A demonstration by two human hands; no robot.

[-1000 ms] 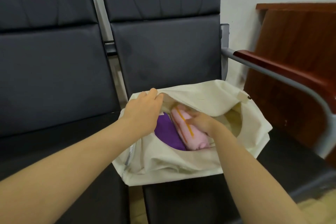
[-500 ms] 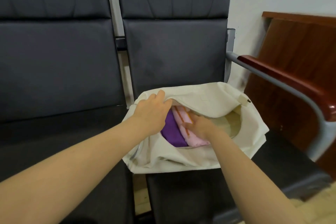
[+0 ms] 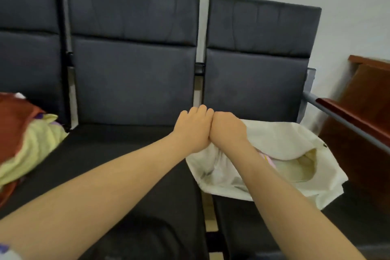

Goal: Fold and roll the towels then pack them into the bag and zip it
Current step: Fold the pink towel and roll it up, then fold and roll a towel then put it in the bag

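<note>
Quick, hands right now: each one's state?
Left hand: grips the cream cloth bag at its end.
Right hand: curled on the bag's edge too.

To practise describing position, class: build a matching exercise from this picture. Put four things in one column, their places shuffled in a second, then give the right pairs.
Things
1. cream bag
2. yellow towel
3. pink towel
4. wooden armrest

Places
A. at the far left of the picture
B. on the rightmost seat
C. at the far right of the picture
D. inside the bag, barely showing

Pairs: 1-B; 2-A; 3-D; 4-C
</note>
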